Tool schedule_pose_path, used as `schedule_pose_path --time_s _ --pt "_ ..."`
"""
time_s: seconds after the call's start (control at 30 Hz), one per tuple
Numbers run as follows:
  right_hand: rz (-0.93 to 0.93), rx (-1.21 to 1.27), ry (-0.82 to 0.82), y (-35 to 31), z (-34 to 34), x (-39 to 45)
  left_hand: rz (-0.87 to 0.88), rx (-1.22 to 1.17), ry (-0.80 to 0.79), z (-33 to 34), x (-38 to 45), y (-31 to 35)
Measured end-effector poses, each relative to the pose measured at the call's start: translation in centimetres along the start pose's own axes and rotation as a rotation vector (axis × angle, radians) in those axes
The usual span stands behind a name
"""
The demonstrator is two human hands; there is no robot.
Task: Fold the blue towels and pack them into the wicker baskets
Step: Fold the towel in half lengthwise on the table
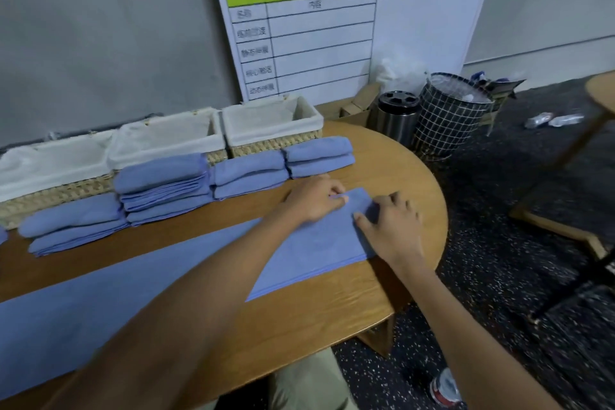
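Both hands at the towel's far end.
Our left hand [316, 198] and right hand [394, 226] pinch the blue towel [309, 250], fingers curled on its edge.

Round wooden table [392, 156]. Directly on it: three lined baskets [273, 125] along far edge, stacks of folded blue towels [166, 188] before them, one long towel [316, 243] spread flat.

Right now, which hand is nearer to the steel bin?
Right. The right hand pinches the spread towel's end, below the steel bin; the left hand sits farther left.
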State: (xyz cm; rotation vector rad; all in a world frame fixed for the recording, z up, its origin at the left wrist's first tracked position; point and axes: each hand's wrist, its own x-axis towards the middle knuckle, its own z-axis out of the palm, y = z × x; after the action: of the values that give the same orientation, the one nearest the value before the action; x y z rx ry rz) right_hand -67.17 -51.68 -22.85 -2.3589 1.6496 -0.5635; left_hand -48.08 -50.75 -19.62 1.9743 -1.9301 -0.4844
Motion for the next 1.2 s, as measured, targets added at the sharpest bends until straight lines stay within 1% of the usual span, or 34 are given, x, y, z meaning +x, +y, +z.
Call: schedule_pose_path --time_s 0.13,0.23,0.3,0.4,0.53,0.63,0.73,0.83,0.97,1.03,1.2 --pt "-0.005 0.088 -0.057 0.5 -0.1 1.1 0.076 -0.173 -0.150 -0.6 2.6 0.8" --pt "-0.046 0.160 -0.109 0.7 -0.4 2.5 0.042 -0.291 -0.247 -2.3 2.8 1.3" --pt "-0.063 0.267 -0.132 0.9 -0.6 3.1 0.034 -0.384 -0.268 -3.0 2.8 1.0" --pt "-0.094 0.395 -0.160 1.6 -1.1 3.2 0.019 -0.479 -0.249 -3.5 3.0 0.5" --pt "-0.033 0.651 -0.188 3.0 -1.9 2.0 0.052 -0.465 -0.162 -3.2 3.2 0.3" --pt "-0.050 0.716 -0.120 3.6 -1.9 0.2 0.071 -0.440 -0.112 -2.8 3.1 0.3" --pt "-0.049 0.774 -0.027 2.7 -2.1 -1.3 0.065 -0.487 -0.085 -3.3 2.4 0.4" --pt "-0.108 0.862 0.112 -0.3 -3.3 -2.1 0.047 -0.656 -0.043 -4.9 0.8 -0.1" --pt "-0.253 0.956 0.154 -7.4 -5.3 -3.3 -0.007 -0.966 0.007 -8.7 -3.3 -2.3" --pt "-0.324 0.970 0.123 -11.8 -6.0 -4.2 -0.032 -1.116 0.026 -11.1 -6.5 -4.0" --pt "-0.512 1.025 -0.051 -23.5 -5.0 -7.0 -0.060 -1.401 0.116 -18.1 -16.5 -10.5"
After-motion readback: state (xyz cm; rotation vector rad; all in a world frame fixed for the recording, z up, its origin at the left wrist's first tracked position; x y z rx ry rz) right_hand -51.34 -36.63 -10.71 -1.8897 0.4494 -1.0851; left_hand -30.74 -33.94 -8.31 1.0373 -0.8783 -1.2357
